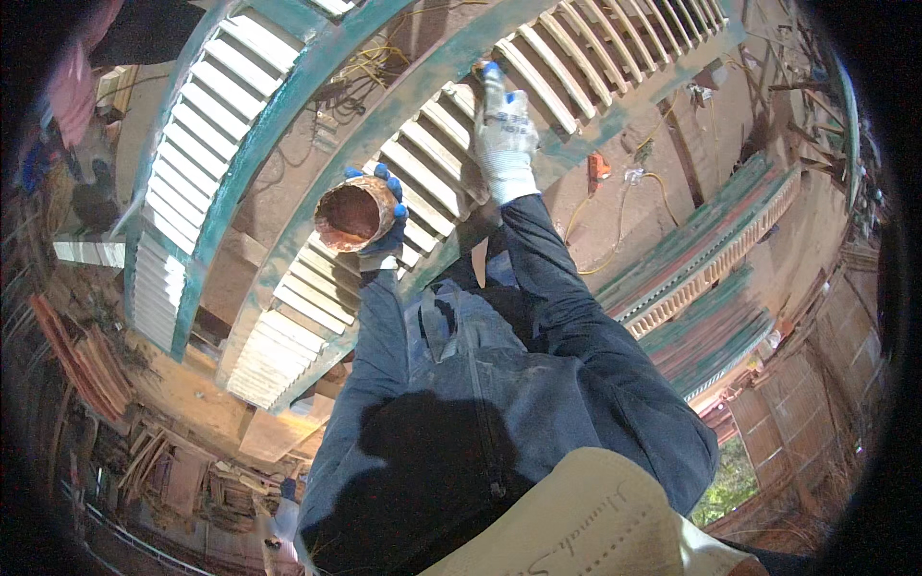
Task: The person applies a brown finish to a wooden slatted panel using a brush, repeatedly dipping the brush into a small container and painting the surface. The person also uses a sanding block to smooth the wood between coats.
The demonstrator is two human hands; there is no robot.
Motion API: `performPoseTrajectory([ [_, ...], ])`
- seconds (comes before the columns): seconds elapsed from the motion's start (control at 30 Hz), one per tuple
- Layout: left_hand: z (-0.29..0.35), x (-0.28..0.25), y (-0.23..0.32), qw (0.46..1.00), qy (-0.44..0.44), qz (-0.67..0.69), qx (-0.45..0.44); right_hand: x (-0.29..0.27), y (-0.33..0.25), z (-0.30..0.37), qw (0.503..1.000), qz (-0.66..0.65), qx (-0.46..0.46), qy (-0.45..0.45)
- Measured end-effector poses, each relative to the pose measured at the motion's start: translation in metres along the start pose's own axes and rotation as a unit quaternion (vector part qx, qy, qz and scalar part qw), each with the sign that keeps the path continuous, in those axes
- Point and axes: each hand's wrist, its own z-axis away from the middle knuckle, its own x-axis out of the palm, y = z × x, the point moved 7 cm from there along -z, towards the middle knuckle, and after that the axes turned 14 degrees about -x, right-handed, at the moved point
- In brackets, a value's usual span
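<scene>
A louvered wooden shutter (389, 115) with pale slats and a worn green frame lies in front of me. My left hand (392, 235), in a white glove with blue fingertips, grips a round, rust-stained can (357, 213) from its right side. The can's open mouth faces up and its inside is reddish brown. Farther off, my right hand (506, 134), gloved the same way, is at the slats near the shutter's far rail. Its fingers are closed, and a small orange-brown bit shows at the fingertips, too small to name.
Another green-framed louvered shutter (206, 230) lies to the left. More green and reddish shutters (691, 240) are at the right. An orange tool or plug (598, 169) with a yellow cord (619, 216) lies on the ground. Wood scraps (82, 360) are piled at the lower left.
</scene>
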Motion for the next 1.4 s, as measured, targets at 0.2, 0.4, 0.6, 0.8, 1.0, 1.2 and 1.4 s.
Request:
performPoseTrajectory([
  [0.2,0.004,-0.005,0.003,0.999,0.017,0.049,0.014,-0.005,0.001,-0.001,0.998,0.013,-0.008,-0.055],
  [0.4,0.001,0.005,-0.004,1.000,-0.008,0.011,0.015,-0.007,0.001,0.002,0.997,0.007,-0.012,-0.076],
  [0.6,0.000,0.008,-0.005,1.000,-0.005,0.010,0.019,-0.005,0.001,0.007,0.993,0.003,-0.019,-0.117],
  [0.8,-0.004,0.010,-0.003,1.000,0.001,-0.005,0.023,-0.017,0.016,0.005,0.999,-0.019,-0.006,-0.035],
  [1.0,0.005,0.007,0.000,0.998,-0.006,-0.054,0.023,-0.030,0.066,0.033,0.899,-0.420,0.087,0.091],
  [1.2,0.007,-0.003,-0.011,0.998,0.060,-0.006,-0.008,-0.030,0.135,0.113,0.556,-0.752,0.354,0.026],
  [1.4,-0.060,0.022,-0.057,0.992,-0.004,-0.118,-0.031,-0.051,0.248,0.138,0.505,-0.757,0.403,0.103],
])
